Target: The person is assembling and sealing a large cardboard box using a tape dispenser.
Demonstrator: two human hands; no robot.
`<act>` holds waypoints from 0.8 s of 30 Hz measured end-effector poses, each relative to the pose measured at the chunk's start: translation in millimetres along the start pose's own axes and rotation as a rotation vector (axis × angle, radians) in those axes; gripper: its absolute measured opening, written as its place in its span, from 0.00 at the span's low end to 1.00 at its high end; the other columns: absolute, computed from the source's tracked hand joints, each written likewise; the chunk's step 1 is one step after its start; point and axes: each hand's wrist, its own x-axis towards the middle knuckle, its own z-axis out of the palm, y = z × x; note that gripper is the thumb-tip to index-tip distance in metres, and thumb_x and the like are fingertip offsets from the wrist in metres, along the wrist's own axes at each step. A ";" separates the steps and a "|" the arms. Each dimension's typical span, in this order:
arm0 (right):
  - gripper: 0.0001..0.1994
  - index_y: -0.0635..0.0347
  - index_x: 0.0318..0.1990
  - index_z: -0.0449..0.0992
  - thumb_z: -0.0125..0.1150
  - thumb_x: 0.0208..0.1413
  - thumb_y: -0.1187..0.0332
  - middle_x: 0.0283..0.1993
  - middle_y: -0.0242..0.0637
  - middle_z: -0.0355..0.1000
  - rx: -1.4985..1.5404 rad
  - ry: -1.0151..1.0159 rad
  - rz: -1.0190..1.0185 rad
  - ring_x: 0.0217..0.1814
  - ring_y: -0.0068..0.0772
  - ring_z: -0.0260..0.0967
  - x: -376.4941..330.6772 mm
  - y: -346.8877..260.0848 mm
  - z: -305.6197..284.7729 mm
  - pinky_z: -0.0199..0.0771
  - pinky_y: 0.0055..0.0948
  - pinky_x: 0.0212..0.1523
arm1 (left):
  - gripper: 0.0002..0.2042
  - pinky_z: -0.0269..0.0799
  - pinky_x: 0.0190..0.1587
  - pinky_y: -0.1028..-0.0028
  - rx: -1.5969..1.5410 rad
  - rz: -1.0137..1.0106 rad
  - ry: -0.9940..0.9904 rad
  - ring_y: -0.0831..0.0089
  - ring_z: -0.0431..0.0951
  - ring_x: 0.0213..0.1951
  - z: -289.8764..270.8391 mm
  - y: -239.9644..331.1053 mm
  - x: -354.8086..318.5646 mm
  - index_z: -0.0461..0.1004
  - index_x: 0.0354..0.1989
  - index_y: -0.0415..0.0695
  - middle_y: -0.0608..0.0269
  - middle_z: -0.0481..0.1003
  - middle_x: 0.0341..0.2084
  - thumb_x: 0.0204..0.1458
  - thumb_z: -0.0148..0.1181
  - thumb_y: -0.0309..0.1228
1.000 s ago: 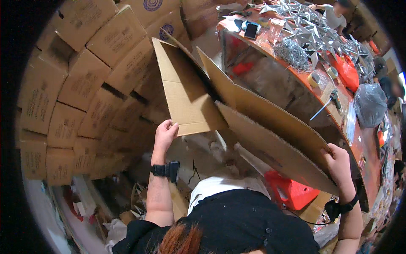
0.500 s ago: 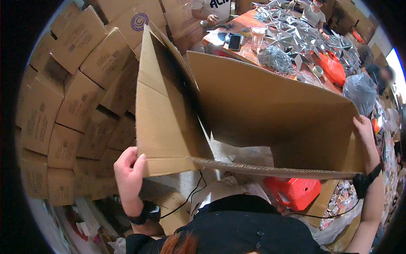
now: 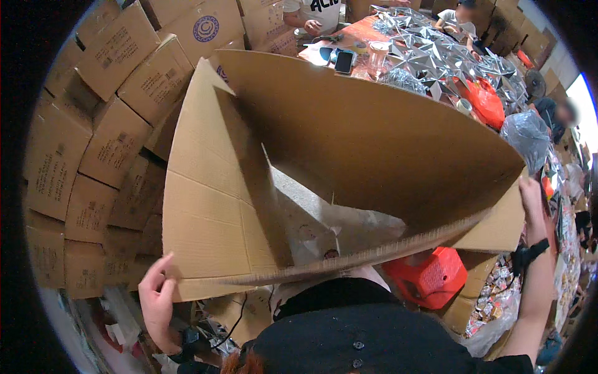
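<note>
A large brown cardboard box [image 3: 374, 118] is spread out in front of me, its walls standing apart and the floor showing through the open bottom. My left hand [image 3: 157, 292] pinches its near left corner between thumb and fingers. At the right corner, my right hand [image 3: 531, 198] grips the cardboard edge, with part of the fingers hidden behind the panel. The near wall runs edge-on across my front, close to my black shirt [image 3: 349, 324].
Stacked cartons [image 3: 112, 149] fill the left side. Beyond the box, a table [image 3: 364, 28] carries silver star ornaments [image 3: 430, 50], a phone [image 3: 344, 61] and a red bag [image 3: 484, 103]. A red plastic stool [image 3: 430, 277] stands near my right side, beside a carton of small wrapped pieces [image 3: 495, 299]. Other people are around the table.
The box has opened wider: its far left corner swung outward and the walls spread. My left hand moved left and down with its corner; my right hand moved slightly down.
</note>
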 end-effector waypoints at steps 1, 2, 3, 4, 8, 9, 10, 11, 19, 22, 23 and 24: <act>0.20 0.73 0.34 0.74 0.52 0.55 0.58 0.28 0.48 0.73 0.036 -0.055 -0.021 0.30 0.40 0.70 -24.1 -29.9 8.8 0.67 0.36 0.35 | 0.22 0.60 0.27 0.84 0.053 -0.066 -0.086 0.87 0.64 0.24 6.1 3.3 -1.5 0.72 0.50 0.38 0.70 0.72 0.25 0.43 0.46 0.18; 0.20 0.74 0.36 0.73 0.52 0.55 0.58 0.31 0.54 0.74 0.070 -0.109 -0.040 0.33 0.48 0.71 -45.8 -53.8 13.6 0.67 0.39 0.38 | 0.22 0.60 0.26 0.84 0.105 -0.131 -0.175 0.87 0.64 0.24 11.2 6.8 -2.1 0.73 0.50 0.38 0.71 0.71 0.23 0.43 0.45 0.18; 0.21 0.75 0.38 0.72 0.51 0.55 0.58 0.34 0.57 0.73 -0.086 -0.032 -0.080 0.37 0.54 0.70 -61.8 -63.5 12.2 0.67 0.41 0.40 | 0.22 0.61 0.25 0.84 0.074 -0.087 -0.261 0.87 0.64 0.23 20.7 -8.9 1.8 0.73 0.50 0.38 0.70 0.73 0.22 0.42 0.46 0.19; 0.22 0.75 0.41 0.72 0.51 0.55 0.58 0.37 0.61 0.72 -0.220 0.027 -0.118 0.41 0.60 0.69 -71.3 -60.0 27.8 0.66 0.44 0.43 | 0.23 0.65 0.26 0.82 0.089 -0.262 -0.361 0.84 0.69 0.22 27.7 -6.9 -0.6 0.73 0.50 0.40 0.64 0.76 0.22 0.43 0.46 0.21; 0.17 0.70 0.43 0.71 0.52 0.56 0.62 0.43 0.58 0.71 -0.092 -0.164 -0.013 0.48 0.58 0.67 -102.8 -27.8 86.7 0.65 0.43 0.49 | 0.24 0.73 0.30 0.76 0.379 -0.233 -0.725 0.78 0.77 0.22 74.2 -32.8 -2.2 0.72 0.53 0.50 0.58 0.76 0.21 0.44 0.46 0.25; 0.17 0.70 0.43 0.71 0.52 0.56 0.62 0.43 0.58 0.71 -0.089 -0.167 0.040 0.48 0.58 0.67 -111.3 -9.7 100.3 0.66 0.42 0.49 | 0.24 0.74 0.31 0.76 0.293 -0.377 -0.850 0.78 0.77 0.22 81.8 -39.9 -4.6 0.71 0.54 0.53 0.58 0.76 0.21 0.44 0.46 0.25; 0.16 0.69 0.43 0.71 0.52 0.56 0.62 0.43 0.58 0.71 -0.090 -0.168 0.095 0.48 0.58 0.67 -116.0 16.5 110.0 0.66 0.42 0.49 | 0.24 0.74 0.31 0.76 0.177 -0.477 -0.897 0.78 0.78 0.22 89.5 -42.0 -5.9 0.71 0.55 0.53 0.57 0.77 0.22 0.45 0.47 0.25; 0.17 0.69 0.43 0.71 0.52 0.55 0.62 0.42 0.56 0.72 0.033 -0.128 0.084 0.47 0.55 0.69 -117.9 46.6 114.0 0.66 0.41 0.48 | 0.24 0.75 0.32 0.74 0.245 -0.395 -0.830 0.73 0.78 0.23 93.8 -39.5 -8.1 0.71 0.54 0.53 0.56 0.77 0.22 0.45 0.47 0.26; 0.37 0.62 0.63 0.51 0.60 0.43 0.76 0.59 0.52 0.62 0.529 -0.325 0.507 0.55 0.47 0.66 -134.2 31.0 97.4 0.67 0.37 0.52 | 0.20 0.72 0.39 0.60 0.830 0.017 -0.739 0.54 0.77 0.33 90.7 -34.1 12.9 0.73 0.50 0.56 0.50 0.76 0.29 0.45 0.48 0.34; 0.47 0.58 0.67 0.41 0.65 0.41 0.74 0.63 0.54 0.55 -0.472 -0.016 -0.039 0.64 0.50 0.56 -150.1 -57.9 74.6 0.62 0.42 0.59 | 0.20 0.72 0.39 0.60 0.810 -0.008 -0.733 0.54 0.77 0.34 87.8 -33.3 29.0 0.73 0.50 0.56 0.49 0.76 0.30 0.45 0.48 0.34; 0.47 0.58 0.67 0.41 0.65 0.41 0.74 0.63 0.54 0.55 -0.476 -0.010 -0.037 0.64 0.50 0.56 -148.5 -77.8 67.3 0.62 0.42 0.59 | 0.21 0.72 0.39 0.61 0.814 -0.002 -0.714 0.55 0.77 0.33 88.7 -34.9 33.0 0.73 0.50 0.56 0.49 0.76 0.29 0.45 0.48 0.34; 0.50 0.58 0.68 0.40 0.68 0.39 0.71 0.64 0.54 0.54 -0.676 -0.117 -0.273 0.66 0.52 0.52 -143.7 -94.5 64.0 0.57 0.44 0.61 | 0.21 0.72 0.39 0.61 0.814 0.003 -0.712 0.55 0.77 0.33 89.5 -35.2 36.8 0.73 0.50 0.56 0.49 0.76 0.29 0.45 0.48 0.34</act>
